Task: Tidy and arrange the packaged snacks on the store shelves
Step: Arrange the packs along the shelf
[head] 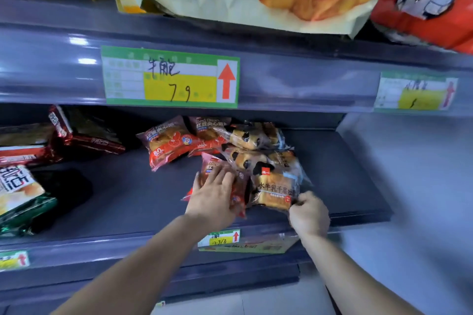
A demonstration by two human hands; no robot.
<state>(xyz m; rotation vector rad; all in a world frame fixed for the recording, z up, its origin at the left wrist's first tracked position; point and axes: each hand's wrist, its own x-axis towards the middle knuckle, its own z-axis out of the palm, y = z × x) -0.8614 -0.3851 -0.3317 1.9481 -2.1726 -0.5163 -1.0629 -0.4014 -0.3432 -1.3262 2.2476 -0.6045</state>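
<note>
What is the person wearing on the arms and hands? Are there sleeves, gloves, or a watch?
Nothing worn is visible. The left hand and right hand have no gloves, and no ring shows. The left forearm and right forearm are bare to the picture's edge: no sleeve, watch or bracelet.

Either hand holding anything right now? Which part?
Right hand pinches the clear plastic bread packet at its near right corner. Left hand lies flat on the red plastic snack packet, fingers straight, not gripping.
</note>
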